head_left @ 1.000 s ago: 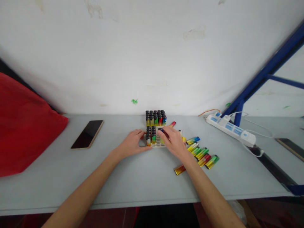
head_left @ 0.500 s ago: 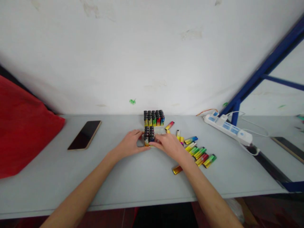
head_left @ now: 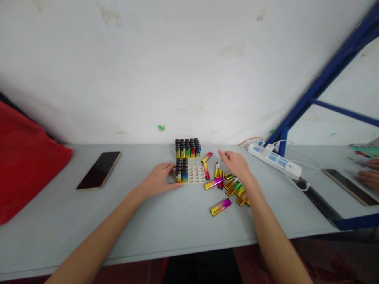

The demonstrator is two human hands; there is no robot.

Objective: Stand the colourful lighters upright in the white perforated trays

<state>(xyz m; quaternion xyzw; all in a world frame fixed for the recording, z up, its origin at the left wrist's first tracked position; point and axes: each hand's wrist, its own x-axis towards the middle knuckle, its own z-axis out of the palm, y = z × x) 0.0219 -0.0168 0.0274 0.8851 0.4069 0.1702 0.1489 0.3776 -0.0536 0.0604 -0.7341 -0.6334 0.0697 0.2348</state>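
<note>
The bare, tapering left forearm (head_left: pixel 97 232) slanted in from seven o'clock, the left hand (head_left: pixel 158 178) arched, thumb (head_left: pixel 176 185) stretched toward three o'clock, fingers (head_left: pixel 168 167) bent. The bare right forearm (head_left: pixel 269 221) reached from five o'clock, the right hand (head_left: pixel 237 163) loosely curled, one digit (head_left: pixel 221 154) toward eleven.

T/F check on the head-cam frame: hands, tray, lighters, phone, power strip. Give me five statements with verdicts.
1. The left hand is at the tray's left side, beside the upright lighters. True.
2. The right hand is touching the tray. False: it is apart from it, to the right, near the loose lighters.
3. Every hole in the tray is filled. False: uncovered holes show in its right part.
4. The power strip lies to the right of the tray. True.
5. The phone at the left stands upright. False: it lies flat on the table.
</note>
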